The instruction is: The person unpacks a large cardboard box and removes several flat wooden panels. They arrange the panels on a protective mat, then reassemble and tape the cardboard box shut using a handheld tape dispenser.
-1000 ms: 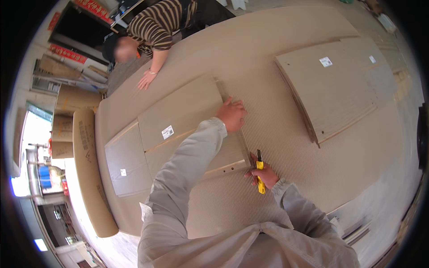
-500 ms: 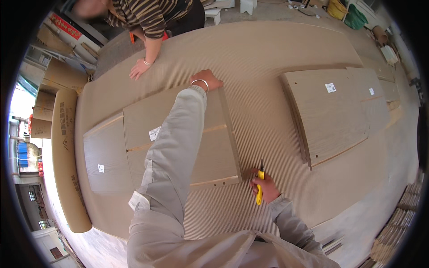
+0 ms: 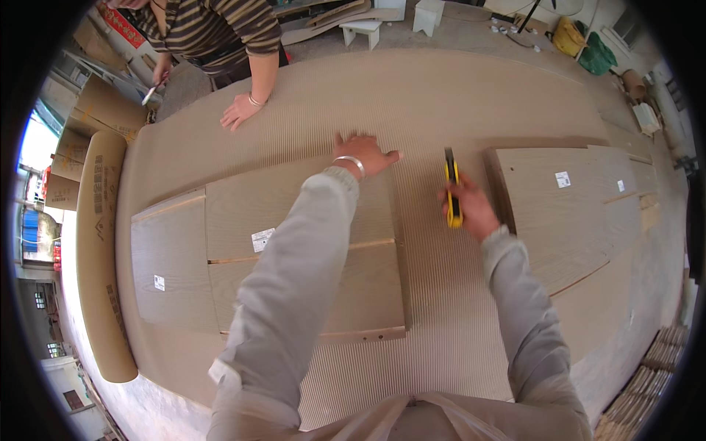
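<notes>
My left hand [image 3: 364,153] is at the far edge of a stack of flat grey-brown wood-grain panels [image 3: 301,290], its fingers apart and the thumb stretched to the right. Beneath the panels lies a wide sheet of ribbed brown corrugated cardboard [image 3: 441,294]. To the right, my right hand [image 3: 471,206] is closed around a yellow and black utility knife [image 3: 454,195], which points away from me above the cardboard. Another panel stack [image 3: 566,220] with white labels rests farther right on the same sheet.
A big cardboard roll [image 3: 103,257] stands along the left side, with brown boxes [image 3: 77,158] behind it. Across the sheet, a co-worker in a striped top [image 3: 220,33] leans one hand [image 3: 243,110] on the cardboard and holds a tool in the other. Folded cardboard [image 3: 654,382] is piled lower right.
My right hand has carried the knife forward, away from me, to beyond the panels' right corner. My left hand has shifted slightly right and its fingers have spread. The co-worker has straightened somewhat.
</notes>
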A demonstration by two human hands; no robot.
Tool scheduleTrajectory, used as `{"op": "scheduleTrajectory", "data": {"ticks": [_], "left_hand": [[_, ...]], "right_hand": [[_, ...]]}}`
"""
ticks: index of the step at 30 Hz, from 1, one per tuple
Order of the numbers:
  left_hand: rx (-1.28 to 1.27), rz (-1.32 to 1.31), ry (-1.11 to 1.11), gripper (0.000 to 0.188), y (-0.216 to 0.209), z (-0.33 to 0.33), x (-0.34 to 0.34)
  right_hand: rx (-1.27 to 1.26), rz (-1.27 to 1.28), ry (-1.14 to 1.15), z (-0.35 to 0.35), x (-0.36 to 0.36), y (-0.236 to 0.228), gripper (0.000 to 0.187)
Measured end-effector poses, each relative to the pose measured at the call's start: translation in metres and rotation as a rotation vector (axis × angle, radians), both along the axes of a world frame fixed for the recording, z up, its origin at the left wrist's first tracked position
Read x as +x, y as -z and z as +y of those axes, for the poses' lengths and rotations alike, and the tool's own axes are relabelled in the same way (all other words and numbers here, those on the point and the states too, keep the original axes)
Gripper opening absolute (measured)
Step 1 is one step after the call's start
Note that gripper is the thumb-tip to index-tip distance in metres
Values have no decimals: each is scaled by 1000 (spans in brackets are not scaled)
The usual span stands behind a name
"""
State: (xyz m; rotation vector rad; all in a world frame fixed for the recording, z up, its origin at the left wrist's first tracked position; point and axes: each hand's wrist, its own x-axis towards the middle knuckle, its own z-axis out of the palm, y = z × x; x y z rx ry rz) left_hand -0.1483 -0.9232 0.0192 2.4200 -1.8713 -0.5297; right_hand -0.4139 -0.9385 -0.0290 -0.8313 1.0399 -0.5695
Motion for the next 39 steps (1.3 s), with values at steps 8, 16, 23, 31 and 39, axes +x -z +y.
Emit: {"op": "scheduleTrajectory", "data": {"ticks": [8,16,23,31,39], "left_hand": [[-762,-141,-527,36,-7,379,23],[-18,-401,-1480,61,148,558,-84],[-87,-491,-1313,75,163,571,-85],[-92,-389,-1364,79,157,563,-91],[-40,-390,-1339,79,160,558,-94]], "right_hand": [[-403,365,-44,-234,55,4,32],[-589,554,-192,-305,144,15,57],[-991,643,-420,-391,194,38,60],[-1581,590,-866,-482,194,101,9],[-2038,424,-1059,-484,176,95,21]]}}
